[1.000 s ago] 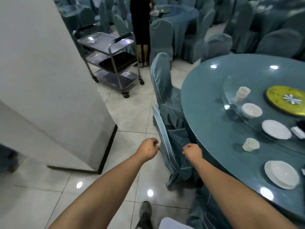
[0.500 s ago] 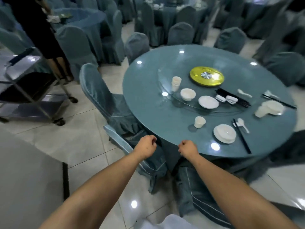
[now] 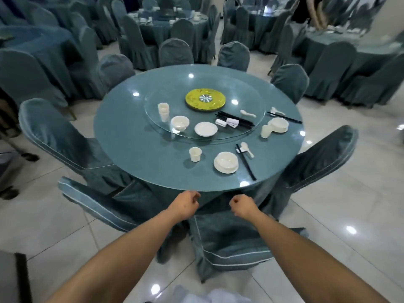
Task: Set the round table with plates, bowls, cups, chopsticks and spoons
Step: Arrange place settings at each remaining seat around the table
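The round blue table (image 3: 135, 145) stands ahead of me. Near its front edge sit a cup (image 3: 195, 154), a plate with a bowl in it (image 3: 226, 162), black chopsticks (image 3: 246, 162) and a spoon (image 3: 247, 148). A second setting with plate and bowl (image 3: 278, 125) and cup (image 3: 265, 131) lies at the right. On the glass turntable (image 3: 153, 101) are stacked cups (image 3: 163, 111), a bowl (image 3: 180, 123), a plate (image 3: 206, 129), a bundle of chopsticks (image 3: 235, 119) and a spoon (image 3: 248, 113). My left hand (image 3: 184, 205) and my right hand (image 3: 242, 207) hover below the table edge, fingers curled, holding nothing.
Covered chairs ring the table, one directly below my hands (image 3: 227, 239), one at the left (image 3: 63, 138) and one at the right (image 3: 323, 158). A yellow disc (image 3: 205, 99) marks the turntable's centre. Other set tables stand behind. A person (image 3: 310, 9) stands far right.
My view has swung right from the wall and trolley until the table sits centred in front of me. Both hands stay curled, holding nothing, in front of me.
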`<state>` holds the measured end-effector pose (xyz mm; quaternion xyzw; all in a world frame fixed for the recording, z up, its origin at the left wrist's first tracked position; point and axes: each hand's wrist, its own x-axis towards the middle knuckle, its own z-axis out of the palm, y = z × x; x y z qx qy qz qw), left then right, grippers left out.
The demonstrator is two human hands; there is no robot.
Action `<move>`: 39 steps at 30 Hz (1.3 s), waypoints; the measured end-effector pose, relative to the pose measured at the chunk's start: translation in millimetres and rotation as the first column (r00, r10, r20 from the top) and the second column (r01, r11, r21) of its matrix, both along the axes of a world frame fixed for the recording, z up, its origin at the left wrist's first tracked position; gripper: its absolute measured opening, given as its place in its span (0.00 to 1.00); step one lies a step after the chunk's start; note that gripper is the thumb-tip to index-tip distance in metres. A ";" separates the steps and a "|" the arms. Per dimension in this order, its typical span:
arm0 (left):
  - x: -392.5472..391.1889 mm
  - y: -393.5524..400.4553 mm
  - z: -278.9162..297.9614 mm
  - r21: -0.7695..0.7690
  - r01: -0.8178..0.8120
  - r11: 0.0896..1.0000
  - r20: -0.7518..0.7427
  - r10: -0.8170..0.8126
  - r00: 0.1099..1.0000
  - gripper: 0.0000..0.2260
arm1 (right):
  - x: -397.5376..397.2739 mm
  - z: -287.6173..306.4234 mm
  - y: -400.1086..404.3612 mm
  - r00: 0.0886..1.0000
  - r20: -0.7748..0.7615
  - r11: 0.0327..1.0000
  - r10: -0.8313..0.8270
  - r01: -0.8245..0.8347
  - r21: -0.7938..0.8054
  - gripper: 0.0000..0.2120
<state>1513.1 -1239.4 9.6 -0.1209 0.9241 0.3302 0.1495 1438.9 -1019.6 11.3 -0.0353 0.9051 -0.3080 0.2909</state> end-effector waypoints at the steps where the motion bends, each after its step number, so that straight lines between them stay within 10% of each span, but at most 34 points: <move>1: -2.9 18.7 -3.2 -0.009 0.001 1.000 0.009 -0.001 1.000 0.16 | -3.4 -2.3 21.7 0.998 -0.005 0.998 0.058 -0.058 0.021 0.13; 14: 36.7 224.9 -53.4 0.158 0.186 0.970 0.342 -0.231 0.911 0.40 | -4.6 -32.8 222.3 0.685 0.154 0.635 0.712 -0.722 0.276 0.36; 18: 42.6 250.7 -72.8 -0.012 0.164 0.986 0.252 -0.156 0.955 0.24 | -13.5 -45.9 237.2 0.629 0.052 0.550 0.775 -0.714 0.434 0.23; 28: 37.0 262.4 -87.7 -0.161 0.073 0.984 0.323 -0.017 0.946 0.27 | -27.6 -63.7 241.4 0.548 0.033 0.398 0.836 -0.646 0.652 0.10; 39: 28.6 319.5 -77.9 -0.051 0.192 0.980 0.279 -0.170 0.945 0.26 | -19.3 -61.9 308.3 0.629 0.036 0.467 0.777 -0.613 0.637 0.10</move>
